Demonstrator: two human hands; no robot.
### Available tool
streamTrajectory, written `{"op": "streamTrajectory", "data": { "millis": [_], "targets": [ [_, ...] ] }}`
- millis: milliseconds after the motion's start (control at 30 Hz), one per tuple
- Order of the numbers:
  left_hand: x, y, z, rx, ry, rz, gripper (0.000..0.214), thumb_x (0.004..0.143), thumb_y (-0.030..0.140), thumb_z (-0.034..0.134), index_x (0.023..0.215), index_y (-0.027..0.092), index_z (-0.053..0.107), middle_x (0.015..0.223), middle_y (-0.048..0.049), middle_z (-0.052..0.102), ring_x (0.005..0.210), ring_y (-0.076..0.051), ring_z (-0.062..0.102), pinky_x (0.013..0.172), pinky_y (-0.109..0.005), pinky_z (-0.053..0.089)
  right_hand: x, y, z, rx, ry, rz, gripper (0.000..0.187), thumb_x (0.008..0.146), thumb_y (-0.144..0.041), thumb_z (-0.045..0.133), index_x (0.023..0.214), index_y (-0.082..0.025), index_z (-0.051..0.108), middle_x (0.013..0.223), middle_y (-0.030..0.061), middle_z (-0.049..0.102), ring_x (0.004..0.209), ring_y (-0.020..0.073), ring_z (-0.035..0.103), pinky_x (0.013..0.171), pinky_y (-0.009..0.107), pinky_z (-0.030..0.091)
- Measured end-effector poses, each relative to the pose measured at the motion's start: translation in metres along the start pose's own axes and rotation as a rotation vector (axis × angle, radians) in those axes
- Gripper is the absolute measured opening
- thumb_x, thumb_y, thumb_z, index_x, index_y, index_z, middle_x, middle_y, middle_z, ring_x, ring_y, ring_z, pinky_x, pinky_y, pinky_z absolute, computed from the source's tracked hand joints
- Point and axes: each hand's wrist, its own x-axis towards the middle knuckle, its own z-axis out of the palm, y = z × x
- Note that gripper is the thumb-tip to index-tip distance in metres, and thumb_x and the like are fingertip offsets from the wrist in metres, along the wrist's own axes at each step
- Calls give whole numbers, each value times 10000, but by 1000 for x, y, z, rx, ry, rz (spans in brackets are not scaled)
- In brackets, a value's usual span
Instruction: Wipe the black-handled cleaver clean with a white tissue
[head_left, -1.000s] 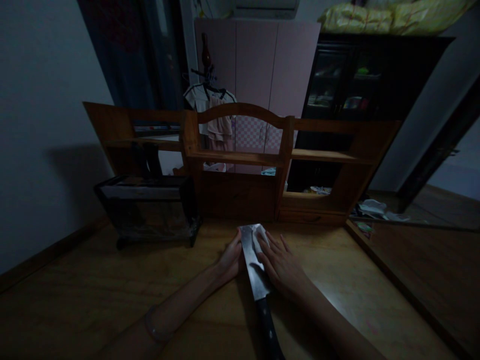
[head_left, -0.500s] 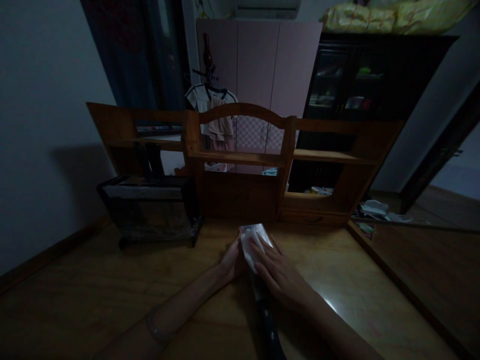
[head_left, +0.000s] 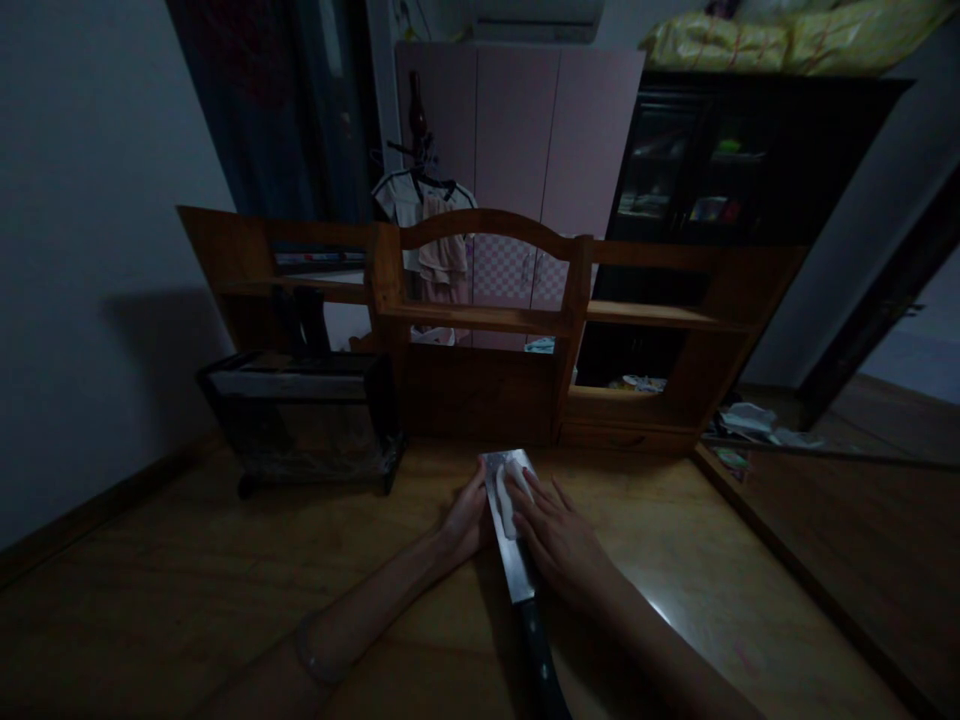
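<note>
A cleaver [head_left: 507,530] with a broad steel blade and black handle [head_left: 541,670] lies on the wooden table [head_left: 187,590], handle pointing toward me. My right hand [head_left: 559,540] presses a white cloth [head_left: 514,500] flat against the blade, fingers stretched forward. My left hand [head_left: 465,520] rests against the blade's left edge, steadying it; its fingers are partly hidden by the blade.
A wooden shelf unit [head_left: 487,330] stands at the table's back edge. A dark knife rack [head_left: 300,410] sits at the back left. A second table [head_left: 862,540] adjoins on the right. Pink wardrobe [head_left: 525,150] and dark cabinet [head_left: 690,170] stand behind.
My right hand slid the white cloth over the blade, covering most of it half a second ago, and now holds it bunched near the blade's tip. My left hand stayed put.
</note>
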Motion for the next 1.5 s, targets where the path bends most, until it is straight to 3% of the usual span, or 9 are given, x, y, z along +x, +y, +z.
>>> {"op": "streamTrajectory", "data": {
  "millis": [233, 433, 567, 667, 800, 1033, 1500],
  "targets": [
    [0, 0, 4, -2, -29, 27, 582, 995, 505, 331, 1274, 57, 575, 1171, -167, 680, 1161, -277, 603, 1066, -381, 390, 1, 14, 9, 9, 44, 119, 496, 1028, -323, 257, 1518, -251, 268, 1562, 54, 289, 1454, 233, 235, 1173, 531, 226],
    [0, 1, 6, 16, -11, 31, 569, 994, 499, 341, 1289, 70, 569, 1194, -159, 674, 1211, -278, 570, 1092, -376, 355, -1, 26, 22, 41, 129, 250, 551, 1022, -376, 270, 1499, -104, 306, 1552, 151, 295, 1441, 262, 269, 1153, 449, 317],
    [0, 1, 5, 29, -31, 16, 597, 987, 516, 344, 1268, 48, 585, 1195, -179, 670, 1200, -296, 575, 1091, -389, 350, -2, 35, 26, 33, 218, 287, 549, 1016, -343, 298, 1481, -52, 316, 1504, 202, 378, 1391, 301, 368, 1115, 474, 366],
    [1, 0, 2, 29, -40, 29, 577, 991, 506, 341, 1246, 61, 605, 1179, -169, 679, 1158, -297, 601, 1079, -405, 360, -1, 37, 21, 19, 296, 250, 527, 1002, -294, 344, 1479, -72, 322, 1376, 195, 537, 1258, 302, 510, 1039, 480, 441],
    [3, -1, -2, 45, -24, 37, 543, 988, 497, 361, 1213, 82, 629, 1117, -143, 707, 1115, -289, 624, 1068, -396, 370, 0, 33, 11, 57, 362, 204, 498, 972, -219, 401, 1464, -143, 371, 1194, 143, 654, 1123, 286, 567, 942, 453, 506],
    [-1, 1, 5, 58, -70, 22, 567, 981, 520, 364, 1247, 82, 604, 1167, -151, 687, 1173, -296, 591, 1082, -400, 350, -1, 25, 4, 165, 402, 95, 534, 951, -135, 420, 1470, -248, 365, 1201, 89, 640, 1151, 248, 536, 934, 402, 509],
    [0, 0, 4, 38, -53, 30, 551, 988, 503, 359, 1203, 69, 622, 1127, -149, 699, 1142, -279, 609, 1077, -370, 358, 1, 19, 3, 189, 379, 128, 455, 930, -111, 441, 1373, -197, 502, 1092, 129, 630, 1043, 249, 579, 870, 396, 528]
  ]
}}
